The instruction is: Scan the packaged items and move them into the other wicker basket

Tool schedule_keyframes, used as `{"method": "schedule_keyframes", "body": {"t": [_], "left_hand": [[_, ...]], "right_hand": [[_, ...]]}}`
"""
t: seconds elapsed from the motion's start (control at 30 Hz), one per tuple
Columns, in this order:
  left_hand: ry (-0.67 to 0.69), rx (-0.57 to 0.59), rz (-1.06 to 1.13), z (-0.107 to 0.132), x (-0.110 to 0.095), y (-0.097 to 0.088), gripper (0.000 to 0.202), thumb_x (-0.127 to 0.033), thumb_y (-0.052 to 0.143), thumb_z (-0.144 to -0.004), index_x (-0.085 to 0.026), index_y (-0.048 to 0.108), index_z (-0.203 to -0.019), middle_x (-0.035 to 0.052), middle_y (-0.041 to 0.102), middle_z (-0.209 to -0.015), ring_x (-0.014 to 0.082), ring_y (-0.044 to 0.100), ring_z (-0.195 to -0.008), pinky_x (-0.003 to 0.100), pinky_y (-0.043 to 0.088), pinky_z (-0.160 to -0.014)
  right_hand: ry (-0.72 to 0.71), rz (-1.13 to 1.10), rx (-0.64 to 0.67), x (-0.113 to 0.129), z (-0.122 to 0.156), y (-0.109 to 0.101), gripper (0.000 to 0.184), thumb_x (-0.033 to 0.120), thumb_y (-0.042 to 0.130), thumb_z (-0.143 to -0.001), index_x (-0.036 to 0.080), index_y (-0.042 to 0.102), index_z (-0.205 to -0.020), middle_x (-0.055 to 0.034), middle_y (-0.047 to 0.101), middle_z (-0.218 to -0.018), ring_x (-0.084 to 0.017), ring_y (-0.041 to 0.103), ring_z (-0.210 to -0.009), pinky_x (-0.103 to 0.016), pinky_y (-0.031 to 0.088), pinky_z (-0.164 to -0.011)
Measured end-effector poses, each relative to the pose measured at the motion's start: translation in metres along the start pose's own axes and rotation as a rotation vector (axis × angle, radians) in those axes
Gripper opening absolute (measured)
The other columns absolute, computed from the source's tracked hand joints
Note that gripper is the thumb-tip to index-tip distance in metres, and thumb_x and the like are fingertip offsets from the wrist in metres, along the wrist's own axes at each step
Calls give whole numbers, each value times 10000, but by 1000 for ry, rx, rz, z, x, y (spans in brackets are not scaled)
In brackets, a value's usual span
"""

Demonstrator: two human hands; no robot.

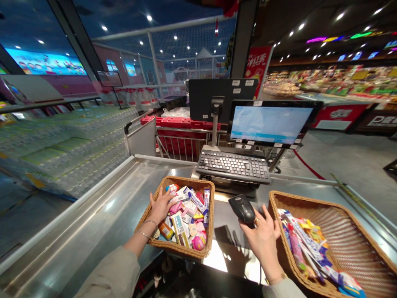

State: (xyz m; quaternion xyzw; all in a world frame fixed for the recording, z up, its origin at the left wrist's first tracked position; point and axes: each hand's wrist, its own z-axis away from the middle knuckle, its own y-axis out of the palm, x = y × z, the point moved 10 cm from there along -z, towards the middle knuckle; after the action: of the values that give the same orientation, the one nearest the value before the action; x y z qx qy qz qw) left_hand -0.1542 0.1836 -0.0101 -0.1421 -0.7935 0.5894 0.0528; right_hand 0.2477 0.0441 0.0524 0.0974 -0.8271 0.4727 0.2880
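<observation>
The right hand was closed around a black handheld barcode scanner, just above the steel surface. The left hand, half open, lay among candy packets in a wicker basket; whether it gripped one could not be told. To the right, a second basket held more packets. Beyond stood a keyboard and a monitor.

Black barcode scanner in right hand; left hand on packaged sweets in wicker basket.
</observation>
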Motion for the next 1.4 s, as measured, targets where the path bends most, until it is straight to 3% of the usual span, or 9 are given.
{"method": "schedule_keyframes", "body": {"t": [0.27, 0.47, 0.7, 1.03, 1.4], "left_hand": [[55, -1, -61, -12, -28, -25, 264, -392, 529, -953, -297, 693, -1137, 93, 539, -1488, 381, 258, -1503, 782, -76, -1114], [154, -86, -61, -22, -60, -41, 254, -399, 550, -951, -291, 701, -1125, 91, 495, -1519, 386, 281, -1494, 766, -141, -1115], [251, -159, -42, -34, -107, -60, 249, -378, 555, -953, -269, 694, -1129, 93, 484, -1525, 396, 256, -1500, 795, -104, -1115], [350, -199, 30, -50, -167, -68, 247, -353, 556, -949, -263, 690, -1136, 101, 465, -1539, 401, 206, -1515, 820, -88, -1101], [410, -244, 88, -64, -224, -72, 231, -388, 555, -953, -258, 690, -1087, 103, 446, -1550, 415, 228, -1505, 823, -121, -1088]], "right_hand": [[-23, 9, 13, -1, -1, -6, 346, 458, 556, -756, 256, 759, -950, -64, 717, -1231, -375, 397, -1378, -628, 123, -1135], [-51, 25, -26, -2, -1, -15, 317, 421, 572, -746, 267, 757, -951, -35, 700, -1272, -369, 392, -1389, -621, 153, -1137], [-50, 38, -64, -5, -2, -27, 278, 402, 570, -731, 269, 759, -885, -21, 696, -1282, -359, 391, -1396, -593, 197, -1132], [-4, 16, -35, -24, -1, -29, 305, 403, 566, -753, 268, 763, -942, -38, 671, -1320, -374, 337, -1422, -641, 114, -1141], [-27, 48, -58, -18, 1, -45, 231, 330, 594, -738, 275, 763, -887, -26, 689, -1293, -371, 363, -1412, -646, 130, -1144]]}}
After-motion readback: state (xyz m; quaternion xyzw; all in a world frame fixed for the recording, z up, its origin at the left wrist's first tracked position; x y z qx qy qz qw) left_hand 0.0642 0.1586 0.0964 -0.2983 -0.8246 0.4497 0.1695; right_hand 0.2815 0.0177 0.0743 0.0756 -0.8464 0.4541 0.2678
